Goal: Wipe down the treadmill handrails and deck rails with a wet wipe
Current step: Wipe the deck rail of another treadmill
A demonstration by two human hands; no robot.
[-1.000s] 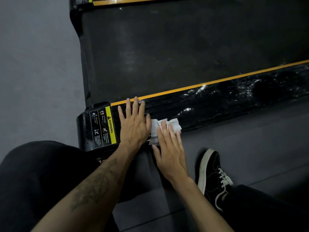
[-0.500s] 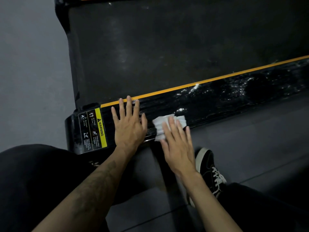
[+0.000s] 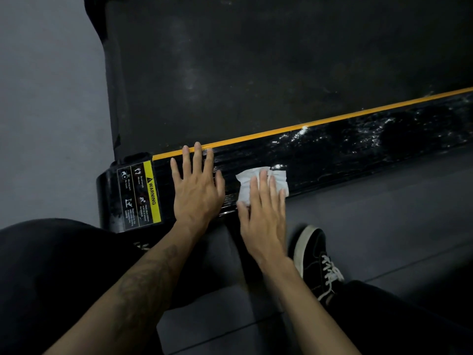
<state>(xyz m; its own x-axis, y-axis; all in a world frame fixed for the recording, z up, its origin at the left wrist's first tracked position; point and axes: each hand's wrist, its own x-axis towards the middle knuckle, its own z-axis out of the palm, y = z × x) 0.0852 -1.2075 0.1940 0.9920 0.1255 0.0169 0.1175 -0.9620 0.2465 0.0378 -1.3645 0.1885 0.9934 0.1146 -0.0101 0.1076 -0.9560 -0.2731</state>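
The treadmill's black deck rail (image 3: 345, 149) runs from lower left to upper right, edged by a yellow stripe (image 3: 307, 125), and glistens wet toward the right. My right hand (image 3: 265, 213) lies flat with straight fingers on a white wet wipe (image 3: 245, 184), pressing it onto the rail's near edge. My left hand (image 3: 197, 188) rests flat on the rail just left of the wipe, fingers spread, beside a yellow warning label (image 3: 139, 194) at the rail's end.
The dark running belt (image 3: 256, 67) fills the upper view. Grey floor (image 3: 46, 111) lies to the left and in front of the rail. A black sneaker with white laces (image 3: 317, 260) stands right of my right arm; a dark-clothed knee (image 3: 51, 278) is at lower left.
My right hand has slid the wipe a little to the right along the rail, away from my left hand. My left hand has stayed flat on the rail.
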